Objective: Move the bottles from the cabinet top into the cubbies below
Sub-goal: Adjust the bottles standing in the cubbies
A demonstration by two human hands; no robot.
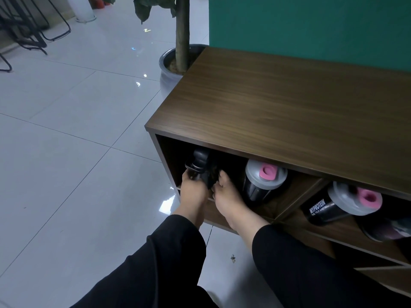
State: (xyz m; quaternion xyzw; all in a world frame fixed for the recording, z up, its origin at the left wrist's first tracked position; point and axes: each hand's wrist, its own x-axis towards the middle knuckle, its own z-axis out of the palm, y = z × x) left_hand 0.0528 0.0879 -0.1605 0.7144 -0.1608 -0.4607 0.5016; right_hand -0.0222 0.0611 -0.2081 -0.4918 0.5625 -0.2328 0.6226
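Three bottles shelved or nearly: two grey-lidded, pink-capped black shakers (pixel 263 178) (pixel 340 202) rest in cubbies; left hand (pixel 192 188) and right hand (pixel 225 192) clasp a black bottle (pixel 200 165) inside the leftmost cubby. Brown wooden surface (pixel 289 112) bare; task seemingly near done.

Office lobby (glossy tiled floor (pixel 66 130), potted tree (pixel 181 52)).

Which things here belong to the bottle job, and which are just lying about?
Job:
- black bottle, held by left hand and right hand in the left cubby
- pink-capped shaker beside it
- MYPROTEIN shaker in the next cubby
- cabinet top

Lying about:
- potted plant
- black chair legs
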